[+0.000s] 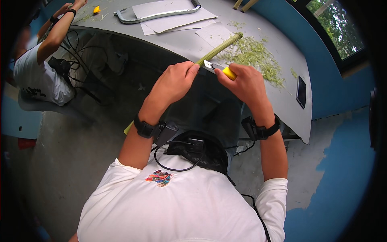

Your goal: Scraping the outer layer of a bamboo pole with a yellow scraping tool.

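A green bamboo stick [221, 49] slants over the near edge of the table, its far end resting above or on the tabletop. My left hand [174, 82] is closed around it, thumb along its side. In my right hand [245, 84] is a utility knife [230, 73] with a yellow handle. Its blade lies against or very close to the stick, just beyond my left thumb. A yellow-green piece [128, 128] shows beside my left forearm; whether it belongs to the same stick is hidden. Pale green shavings [258, 56] are heaped right of the stick.
On the grey table [177, 42] lie white paper sheets [173, 20] under a metal-framed bow saw [157, 16]. A phone [301, 92] sits by the right edge. At the far left, another person [44, 68] works seated near a yellow object [96, 9].
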### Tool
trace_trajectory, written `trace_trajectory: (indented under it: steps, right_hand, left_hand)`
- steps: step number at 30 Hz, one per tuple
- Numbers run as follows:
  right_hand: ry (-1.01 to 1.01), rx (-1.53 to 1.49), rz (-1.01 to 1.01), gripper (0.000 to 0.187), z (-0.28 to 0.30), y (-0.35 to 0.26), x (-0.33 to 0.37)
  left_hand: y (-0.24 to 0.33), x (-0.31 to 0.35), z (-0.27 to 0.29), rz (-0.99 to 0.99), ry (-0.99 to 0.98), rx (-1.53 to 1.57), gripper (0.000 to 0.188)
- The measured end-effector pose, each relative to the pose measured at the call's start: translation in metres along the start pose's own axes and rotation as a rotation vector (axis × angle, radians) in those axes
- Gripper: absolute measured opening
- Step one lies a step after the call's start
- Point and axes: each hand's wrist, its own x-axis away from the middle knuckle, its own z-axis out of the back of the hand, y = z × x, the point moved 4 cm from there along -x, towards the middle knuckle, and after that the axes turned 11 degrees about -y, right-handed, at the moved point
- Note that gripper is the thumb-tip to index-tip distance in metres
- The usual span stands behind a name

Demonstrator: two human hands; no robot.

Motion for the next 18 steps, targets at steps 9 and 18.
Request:
trace_trajectory:
  steps: [9, 18]
  right_hand:
    - [-0.009, -0.044, -0.105, 0.059, -0.0006, 0.0013, -0.0018]
    - [0.04, -0.065, -0.183, 0.061, -0.0034, 0.0019, -0.0016]
  left_hand:
    - [0.0016, 0.0045, 0.0049, 0.036, 0.0, -0.007, 0.042]
    - [-0.0031, 0.0099, 0.0076, 0.0, 0.005, 0.021, 0.043]
